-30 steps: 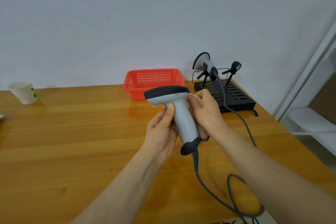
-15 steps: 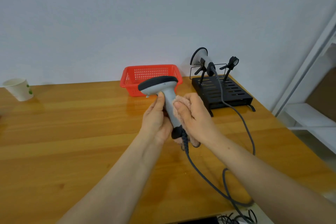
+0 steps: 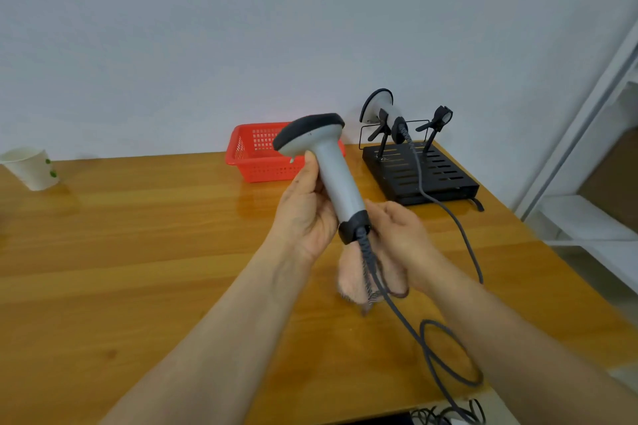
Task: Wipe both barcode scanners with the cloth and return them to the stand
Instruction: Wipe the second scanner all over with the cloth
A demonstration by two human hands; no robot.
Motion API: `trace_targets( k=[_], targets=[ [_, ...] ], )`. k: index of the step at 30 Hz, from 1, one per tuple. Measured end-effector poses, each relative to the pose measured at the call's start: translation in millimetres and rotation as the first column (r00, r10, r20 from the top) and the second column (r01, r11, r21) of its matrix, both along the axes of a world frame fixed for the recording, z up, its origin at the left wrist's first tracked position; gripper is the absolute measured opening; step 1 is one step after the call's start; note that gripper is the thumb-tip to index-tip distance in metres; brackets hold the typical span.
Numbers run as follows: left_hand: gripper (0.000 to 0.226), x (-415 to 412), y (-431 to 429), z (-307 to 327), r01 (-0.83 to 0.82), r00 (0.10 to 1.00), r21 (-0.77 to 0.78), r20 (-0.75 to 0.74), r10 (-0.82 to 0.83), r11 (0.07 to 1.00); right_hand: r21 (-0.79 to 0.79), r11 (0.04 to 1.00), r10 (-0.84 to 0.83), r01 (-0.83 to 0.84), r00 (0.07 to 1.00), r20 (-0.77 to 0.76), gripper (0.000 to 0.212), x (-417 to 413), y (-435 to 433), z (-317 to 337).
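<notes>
The left hand grips the grey scanner by its handle above the wooden table; the right hand clutches the pink cloth at its base. Behind stand a red basket, its contents hard to make out, and the second scanner on the black stand against the wall.

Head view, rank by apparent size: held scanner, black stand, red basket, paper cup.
1. black stand, red basket and held scanner: these look about alike, so they are not ranked. The scanner is nearest the camera, and the basket is partly hidden behind it.
2. paper cup: clearly smallest.
</notes>
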State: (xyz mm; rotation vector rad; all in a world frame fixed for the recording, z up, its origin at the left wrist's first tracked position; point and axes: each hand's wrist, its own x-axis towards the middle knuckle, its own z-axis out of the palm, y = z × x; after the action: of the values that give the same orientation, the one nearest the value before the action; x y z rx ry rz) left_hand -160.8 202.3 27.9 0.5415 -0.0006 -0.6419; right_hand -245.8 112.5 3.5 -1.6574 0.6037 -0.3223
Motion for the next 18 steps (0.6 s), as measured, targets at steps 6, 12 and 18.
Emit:
trace_targets(
  k=[6, 12, 18],
  targets=[
    [0.049, -1, -2, -5, 0.007, 1.000, 0.085, -0.005, -0.007, 0.996, -0.184, 0.959, 0.230, -0.216, 0.972, 0.056, 0.046, -14, 1, 21],
    [0.041, -2, 2, 3, -0.020, 0.986, 0.187, 0.166, -0.011, 0.982, -0.548, 0.836, 0.047, 0.039, 0.989, 0.143, 0.034, -10, 1, 13],
    [0.034, -4, 3, 6, -0.110, 0.980, 0.275, 0.190, 0.059, 0.955, -0.904, 0.420, 0.173, -0.075, 0.985, -0.001, 0.048, -13, 5, 7]
  ],
)
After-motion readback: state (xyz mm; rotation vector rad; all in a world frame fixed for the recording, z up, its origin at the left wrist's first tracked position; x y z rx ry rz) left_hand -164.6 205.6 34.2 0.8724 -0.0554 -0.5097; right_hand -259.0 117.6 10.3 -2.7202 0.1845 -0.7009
